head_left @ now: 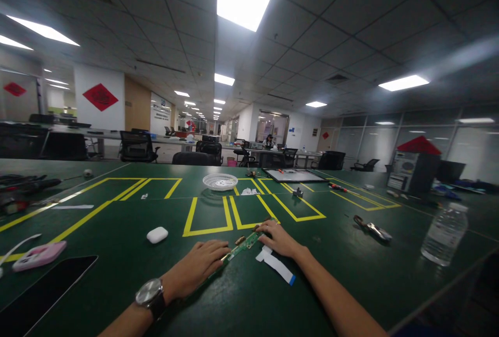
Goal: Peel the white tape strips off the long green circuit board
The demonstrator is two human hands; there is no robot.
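Note:
A long narrow green circuit board (245, 247) lies on the green table (331, 274) in front of me. My left hand (198, 267), with a wristwatch (150, 295) on its wrist, lies flat over the board's near end, fingers stretched out. My right hand (278, 238) rests on the board's far end, fingers curled down onto it. A white strip with a blue tip (277, 265) lies just under my right wrist.
A white earbud case (157, 234), a pink device (39, 255) and a dark tablet (42, 290) lie at left. Pliers (372, 229) and a water bottle (444, 234) are at right. A white basket (220, 181) and a flat frame (294, 175) sit further back among yellow tape outlines.

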